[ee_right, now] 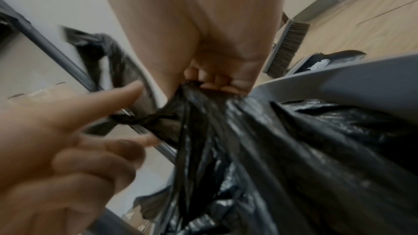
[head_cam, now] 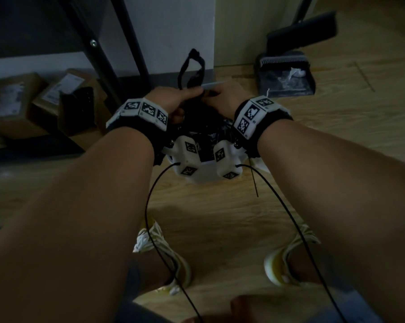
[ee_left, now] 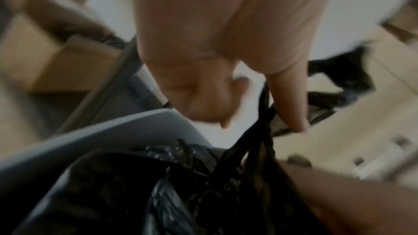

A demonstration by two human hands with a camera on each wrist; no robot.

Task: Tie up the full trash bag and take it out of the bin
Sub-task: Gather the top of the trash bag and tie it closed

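A black trash bag (head_cam: pixel 208 134) fills a white bin (head_cam: pixel 203 178) on the wooden floor between my feet. My right hand (head_cam: pixel 220 96) grips the bag's gathered neck (ee_right: pixel 199 99), fingers curled round it. My left hand (head_cam: pixel 173 99) is close beside it and pinches a twisted strand of the bag (ee_right: pixel 140 119) between thumb and fingers. In the left wrist view the thumb (ee_left: pixel 287 99) presses on that strand (ee_left: pixel 264 113). One loop handle (head_cam: pixel 192 68) sticks up loose behind the hands. The knot area is hidden by the hands in the head view.
A dark dustpan with a brush (head_cam: pixel 287 75) stands at the back right by the wall corner. Cardboard boxes (head_cam: pixel 17 101) lie at the left under black metal legs (head_cam: pixel 99 54). My feet in yellow shoes (head_cam: pixel 173 259) stand just in front of the bin.
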